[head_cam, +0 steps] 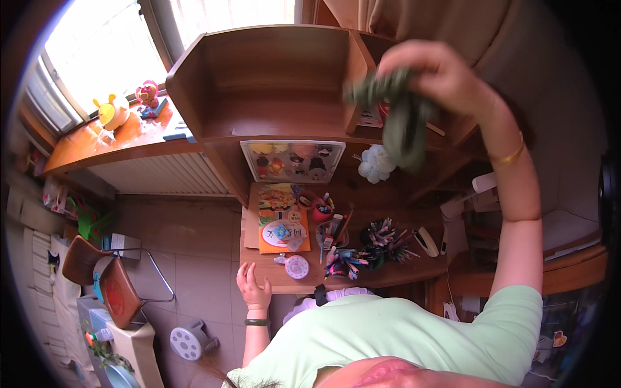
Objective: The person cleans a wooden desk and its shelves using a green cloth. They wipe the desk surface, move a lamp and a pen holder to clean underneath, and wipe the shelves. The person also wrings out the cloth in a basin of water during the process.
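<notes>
My right hand [436, 72] is raised at the upper right, closed on a dark green cloth [405, 121] that hangs down, blurred, in front of the right part of a wooden desk hutch [271, 114]. Low at the desk's left front corner, my left hand [254, 291] has its fingers apart and holds nothing. Near it on the wooden desk [281, 266] lies a small pink round clock [296, 267]. Behind the clock is an orange book [284, 218]. Cups packed with pens [344, 262] stand to the right.
A light blue fluffy item [376, 164] is below the cloth. A framed picture of cartoon figures [293, 161] leans under the shelf. A white stapler-like object [425, 241] lies at right. A grey stool [187, 342] and a brown chair [119, 291] stand at left; toys [114, 112] sit on the windowsill.
</notes>
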The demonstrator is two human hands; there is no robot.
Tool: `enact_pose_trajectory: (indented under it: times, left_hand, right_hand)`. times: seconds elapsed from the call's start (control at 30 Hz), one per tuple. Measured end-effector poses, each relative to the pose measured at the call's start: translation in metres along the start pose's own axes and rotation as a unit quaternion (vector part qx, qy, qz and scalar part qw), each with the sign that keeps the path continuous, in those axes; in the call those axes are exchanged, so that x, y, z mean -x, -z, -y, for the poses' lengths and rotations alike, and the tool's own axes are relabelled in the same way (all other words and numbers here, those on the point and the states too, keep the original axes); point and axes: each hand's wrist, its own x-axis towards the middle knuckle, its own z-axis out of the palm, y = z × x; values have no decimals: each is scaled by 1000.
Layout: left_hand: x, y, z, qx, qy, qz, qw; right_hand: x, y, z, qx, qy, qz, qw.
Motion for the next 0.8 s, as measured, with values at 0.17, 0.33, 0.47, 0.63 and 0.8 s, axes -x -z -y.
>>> enact_pose_trajectory:
  times: [0.17, 0.33, 0.47, 0.63, 0.8]
  left_hand:
    - [-10, 7, 7, 7, -20, -20, 1000]
    - [-3, 18, 19, 0, -6, -37, 999]
    - [3, 19, 35, -10, 6, -30, 999]
    - [0, 36, 49, -29, 25, -37, 999]
    - [14, 41, 68, -34, 58, -97, 993]
  right_hand:
    - [-49, 61, -89, 146, -165, -173, 960]
    - [-113, 10, -104, 380, -219, -22, 898]
    - [-159, -24, -96, 419, -192, -62, 885]
    - [-267, -97, -47, 421, -197, -91, 881]
    - [-344, -108, -89, 374, -198, -127, 897]
